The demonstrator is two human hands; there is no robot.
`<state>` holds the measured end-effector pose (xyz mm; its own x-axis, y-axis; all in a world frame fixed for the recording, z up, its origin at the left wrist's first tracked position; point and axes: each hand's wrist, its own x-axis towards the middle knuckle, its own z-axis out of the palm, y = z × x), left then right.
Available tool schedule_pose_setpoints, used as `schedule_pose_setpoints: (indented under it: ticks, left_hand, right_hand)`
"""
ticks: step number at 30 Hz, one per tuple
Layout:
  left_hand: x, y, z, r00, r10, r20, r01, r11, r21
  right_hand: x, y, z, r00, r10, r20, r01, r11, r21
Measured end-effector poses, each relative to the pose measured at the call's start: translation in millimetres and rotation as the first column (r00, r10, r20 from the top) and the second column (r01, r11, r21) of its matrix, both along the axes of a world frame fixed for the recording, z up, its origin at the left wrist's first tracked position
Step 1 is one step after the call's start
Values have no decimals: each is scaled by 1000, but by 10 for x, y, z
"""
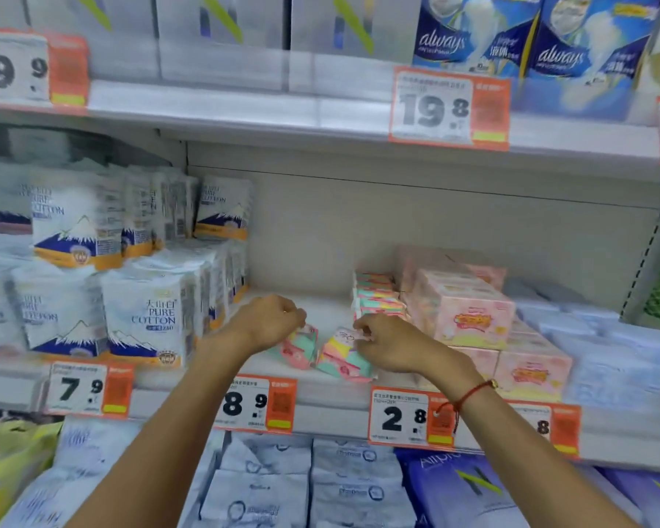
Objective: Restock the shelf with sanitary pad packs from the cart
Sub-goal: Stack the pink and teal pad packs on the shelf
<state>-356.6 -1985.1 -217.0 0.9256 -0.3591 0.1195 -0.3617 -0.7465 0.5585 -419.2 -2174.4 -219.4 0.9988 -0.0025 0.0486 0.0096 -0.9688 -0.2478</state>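
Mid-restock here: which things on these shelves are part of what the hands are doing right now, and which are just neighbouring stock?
In the job:
left hand gripping a small pastel pack
right hand gripping a second pastel pack
matching pastel stack behind
middle shelf

Just nearby:
Pure Cotton packs
pink boxes
Always packs
price tags

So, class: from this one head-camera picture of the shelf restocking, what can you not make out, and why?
- The cart: nowhere in the head view, out of frame.
- Left hand fingertips: curled behind the hand over the small striped pack.
- Small print on the 2.8 price tag: too small and blurred.
- Pale blue packs at far right: motion blur smears their labels.
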Motion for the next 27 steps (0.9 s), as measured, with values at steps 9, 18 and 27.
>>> schedule_pose_setpoints:
  ticks: [9, 18, 27]
  left_hand:
    - [44, -12, 2, 993, 42, -114, -24, 987, 162]
    - [21, -23, 54, 962, 109, -249, -57, 977, 206]
    - [-14, 39, 8, 986, -9, -167, 20, 998, 65]
  right_hand:
    - [-49, 107, 32, 995, -43, -87, 35, 996, -83]
    - [-121, 254, 269, 996, 30, 88, -11, 976, -216]
    - [-285, 188, 59, 893, -165, 420, 83, 975, 207]
